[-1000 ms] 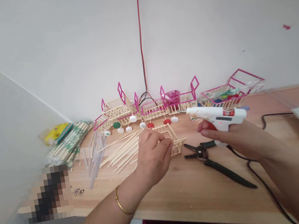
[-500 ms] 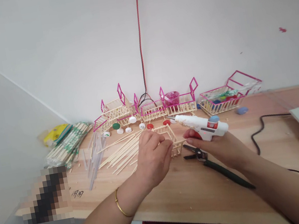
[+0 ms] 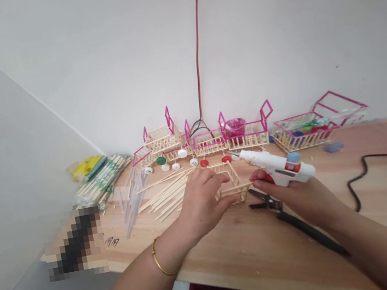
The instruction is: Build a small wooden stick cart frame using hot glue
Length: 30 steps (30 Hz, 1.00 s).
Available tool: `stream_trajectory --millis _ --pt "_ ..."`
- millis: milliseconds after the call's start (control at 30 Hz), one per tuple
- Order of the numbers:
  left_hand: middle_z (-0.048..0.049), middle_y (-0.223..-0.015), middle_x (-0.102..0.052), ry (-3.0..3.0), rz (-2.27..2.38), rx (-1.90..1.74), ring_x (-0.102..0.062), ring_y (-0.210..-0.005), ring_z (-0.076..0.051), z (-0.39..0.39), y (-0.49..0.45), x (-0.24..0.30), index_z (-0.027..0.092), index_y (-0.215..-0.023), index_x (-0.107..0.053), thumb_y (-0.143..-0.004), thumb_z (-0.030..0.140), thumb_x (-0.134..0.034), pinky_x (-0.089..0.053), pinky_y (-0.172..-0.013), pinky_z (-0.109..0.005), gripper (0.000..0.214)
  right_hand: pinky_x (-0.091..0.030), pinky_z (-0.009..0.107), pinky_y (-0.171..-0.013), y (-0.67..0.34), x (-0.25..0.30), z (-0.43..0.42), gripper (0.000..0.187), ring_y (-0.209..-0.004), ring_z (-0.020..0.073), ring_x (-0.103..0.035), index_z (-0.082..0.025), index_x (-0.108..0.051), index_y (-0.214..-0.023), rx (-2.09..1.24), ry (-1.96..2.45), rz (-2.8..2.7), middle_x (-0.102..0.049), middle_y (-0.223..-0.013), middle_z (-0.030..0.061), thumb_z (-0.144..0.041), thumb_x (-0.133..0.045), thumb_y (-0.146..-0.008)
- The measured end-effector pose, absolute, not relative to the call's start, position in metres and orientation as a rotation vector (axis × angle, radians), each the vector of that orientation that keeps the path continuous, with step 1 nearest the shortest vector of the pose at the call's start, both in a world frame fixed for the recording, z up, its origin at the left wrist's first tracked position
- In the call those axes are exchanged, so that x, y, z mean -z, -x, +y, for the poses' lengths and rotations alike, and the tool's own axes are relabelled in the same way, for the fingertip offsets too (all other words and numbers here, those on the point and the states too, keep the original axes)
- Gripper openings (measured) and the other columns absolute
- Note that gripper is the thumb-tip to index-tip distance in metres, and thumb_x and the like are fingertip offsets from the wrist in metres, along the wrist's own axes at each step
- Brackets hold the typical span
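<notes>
My left hand (image 3: pixel 203 198) is closed on a small frame of wooden sticks (image 3: pixel 233 182) that rests on the wooden table (image 3: pixel 241 246), near its middle. My right hand (image 3: pixel 292 192) grips a white hot glue gun (image 3: pixel 276 168) with a red trigger. Its nozzle points left and sits just above the far right corner of the stick frame. A gold bangle is on my left wrist.
Black-handled pliers (image 3: pixel 296 219) lie under my right hand. Loose sticks (image 3: pixel 164 192) and packs of chopsticks (image 3: pixel 104 180) are at the left. Pink-edged stick carts (image 3: pixel 207 140) with bottle-cap wheels line the wall; a basket (image 3: pixel 299 131) stands at the right. A black cord (image 3: pixel 360 180) trails right.
My right hand brought the glue gun left and down, from beside the basket to the stick frame. My left hand stayed on the frame. The camera view shifted slightly left.
</notes>
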<state>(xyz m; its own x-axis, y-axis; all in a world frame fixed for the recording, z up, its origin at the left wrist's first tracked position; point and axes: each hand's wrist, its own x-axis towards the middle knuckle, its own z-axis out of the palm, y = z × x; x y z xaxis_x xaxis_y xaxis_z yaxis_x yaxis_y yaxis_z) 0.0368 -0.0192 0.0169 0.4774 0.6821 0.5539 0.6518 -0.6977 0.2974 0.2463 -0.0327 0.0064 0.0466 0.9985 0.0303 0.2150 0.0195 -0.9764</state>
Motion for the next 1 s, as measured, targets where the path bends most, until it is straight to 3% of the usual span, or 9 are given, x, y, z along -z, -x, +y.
stream_trajectory --millis 200,600,1000 --pt "-0.0009 -0.075 -0.063 -2.537 1.265 -0.884 -0.056 -0.070 -0.015 -0.020 -0.029 -0.027 0.017 -0.085 -0.064 -0.073 0.031 -0.072 -0.042 -0.067 -0.029 0.020 -0.053 0.038 -0.079 -0.251 0.004 -0.031 0.020 -0.087 0.0269 -0.065 -0.026 -0.065 -0.081 -1.032 1.315 -1.427 -0.071 -0.087 0.0049 -0.041 -0.071 -0.070" --pt "-0.0024 -0.076 -0.065 -2.571 1.229 -0.895 -0.057 -0.074 -0.016 -0.025 -0.029 -0.031 0.016 -0.080 -0.063 -0.081 0.025 -0.063 -0.042 -0.069 -0.028 0.009 -0.054 0.034 -0.077 -0.248 0.000 -0.032 0.027 -0.086 0.0249 -0.067 -0.023 -0.067 -0.084 -0.955 1.441 -1.426 -0.072 -0.088 0.0041 -0.043 -0.070 -0.067" --pt "-0.0038 -0.075 -0.065 -2.606 1.236 -0.884 -0.057 -0.073 -0.016 -0.024 -0.029 -0.029 0.016 -0.079 -0.064 -0.085 0.022 -0.056 -0.042 -0.069 -0.029 0.012 -0.053 0.036 -0.079 -0.244 -0.004 -0.034 0.035 -0.085 0.0247 -0.067 -0.017 -0.067 -0.088 -0.956 1.412 -1.389 -0.072 -0.088 0.0077 -0.044 -0.072 -0.066"
